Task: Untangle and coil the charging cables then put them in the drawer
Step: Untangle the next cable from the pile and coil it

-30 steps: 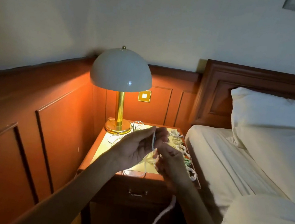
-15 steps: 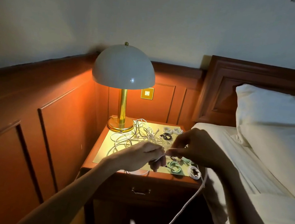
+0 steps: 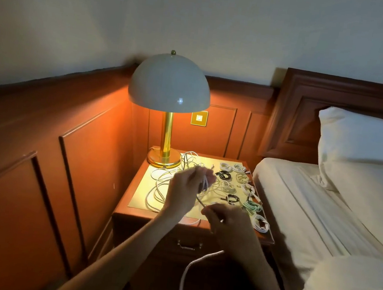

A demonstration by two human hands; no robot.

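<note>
my left hand is raised over the middle of the nightstand, fingers curled and closed around a few loops of a white cable, though motion blur softens the grip. my right hand sits lower and nearer to me, just past the front edge of the top, fingertips pinched together on the same cable; a short taut stretch runs between the two hands, and the rest drops below the right hand in a long white loop hanging in front of the drawer, which is shut. behind my left hand a loose tangle of white cables sprawls across the lit yellowish top. along the right side of the top lie finished coils: white coils at the back, a black coil, another black coil, a green coil and a white coil nearest the front. a brass lamp with a white dome shade stands at the back left corner. the bed lies just beside the nightstand on the right.
</note>
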